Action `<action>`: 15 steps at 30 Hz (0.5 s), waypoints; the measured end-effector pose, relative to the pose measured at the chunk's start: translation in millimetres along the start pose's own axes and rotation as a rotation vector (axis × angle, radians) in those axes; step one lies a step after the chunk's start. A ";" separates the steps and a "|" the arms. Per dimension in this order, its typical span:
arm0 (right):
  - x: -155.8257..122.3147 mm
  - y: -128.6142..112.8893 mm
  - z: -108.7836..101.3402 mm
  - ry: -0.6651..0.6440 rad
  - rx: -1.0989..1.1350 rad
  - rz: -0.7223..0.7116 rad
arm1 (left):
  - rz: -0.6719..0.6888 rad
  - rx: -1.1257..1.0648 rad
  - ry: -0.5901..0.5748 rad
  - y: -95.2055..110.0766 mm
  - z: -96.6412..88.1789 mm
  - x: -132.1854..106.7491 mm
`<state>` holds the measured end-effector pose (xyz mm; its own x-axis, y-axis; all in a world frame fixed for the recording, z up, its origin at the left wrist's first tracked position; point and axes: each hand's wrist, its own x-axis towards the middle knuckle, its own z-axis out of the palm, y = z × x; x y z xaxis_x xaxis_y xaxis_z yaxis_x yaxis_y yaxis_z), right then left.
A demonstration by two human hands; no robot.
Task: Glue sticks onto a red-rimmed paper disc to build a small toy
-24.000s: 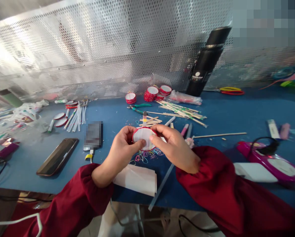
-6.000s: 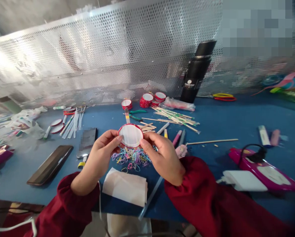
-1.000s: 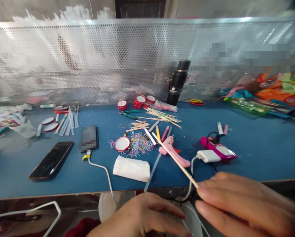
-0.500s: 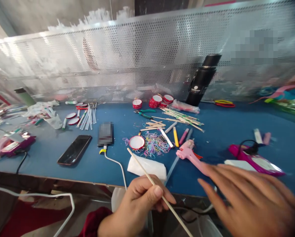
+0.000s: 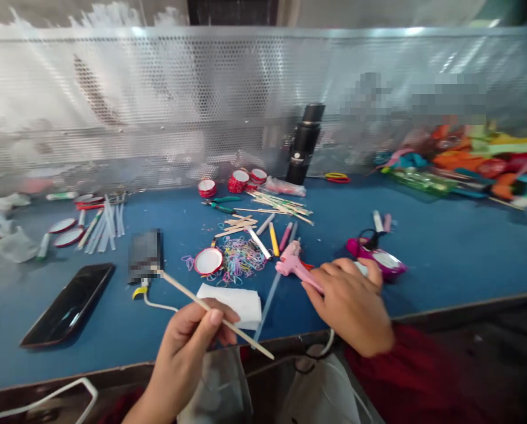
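Observation:
My left hand (image 5: 188,347) is closed on a thin wooden stick (image 5: 212,309) that slants up to the left over the table's near edge. My right hand (image 5: 349,303) is wrapped round the handle of a pink glue gun (image 5: 292,266) lying on the blue table (image 5: 444,259). A small round lid with a red rim and white face (image 5: 208,261) lies beside a heap of coloured rubber bands (image 5: 241,258). A folded white paper (image 5: 234,301) lies just past my left hand.
A black phone (image 5: 66,305) and a second, charging phone (image 5: 145,254) lie at left. Sticks, markers, pliers (image 5: 221,204), red-rimmed lids (image 5: 239,179) and a black flask (image 5: 302,144) sit farther back. A magenta device (image 5: 378,256) lies right. A perforated metal screen (image 5: 157,106) closes the back.
My right hand has gone forward from the near edge and closed on the pink glue gun. My left hand still holds the stick. The view has swung to the right.

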<state>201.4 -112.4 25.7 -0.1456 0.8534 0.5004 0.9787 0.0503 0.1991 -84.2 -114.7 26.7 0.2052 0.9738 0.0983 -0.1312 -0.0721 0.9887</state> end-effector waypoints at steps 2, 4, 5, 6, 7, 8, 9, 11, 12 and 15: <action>2.5 -7.2 -4.5 0.020 0.002 0.037 | 0.012 -0.005 0.068 -1.5 -5.7 0.5; 2.1 -13.0 -12.6 0.046 0.013 0.078 | 0.030 -0.024 0.133 -3.2 -10.4 0.7; 1.1 -14.6 -18.0 0.053 0.023 0.096 | 0.036 -0.026 0.153 -4.1 -12.3 0.8; -0.3 -14.6 -24.2 0.064 0.032 0.112 | 0.040 -0.023 0.157 -5.0 -14.1 0.9; -2.2 -12.7 -30.8 0.076 0.037 0.125 | 0.044 -0.022 0.175 -5.8 -15.6 1.0; -4.5 -8.7 -37.6 0.092 0.037 0.132 | 0.046 -0.021 0.192 -6.6 -16.9 1.1; -7.5 -2.2 -44.4 0.114 0.030 0.134 | 0.046 -0.024 0.199 -7.3 -17.9 1.2; -15.9 18.7 -56.5 0.144 0.003 0.113 | 0.052 -0.036 0.202 -8.4 -18.8 1.4; -21.7 33.3 -61.4 0.162 -0.022 0.100 | 0.051 -0.043 0.194 -8.8 -18.9 1.4; -44.3 93.3 -68.0 0.169 -0.125 0.131 | 0.049 -0.054 0.172 -10.1 -18.1 1.5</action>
<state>289.3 -180.8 79.4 -0.0508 0.7487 0.6609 0.9669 -0.1288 0.2203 -100.1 -108.6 14.8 0.0288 0.9923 0.1203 -0.1894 -0.1128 0.9754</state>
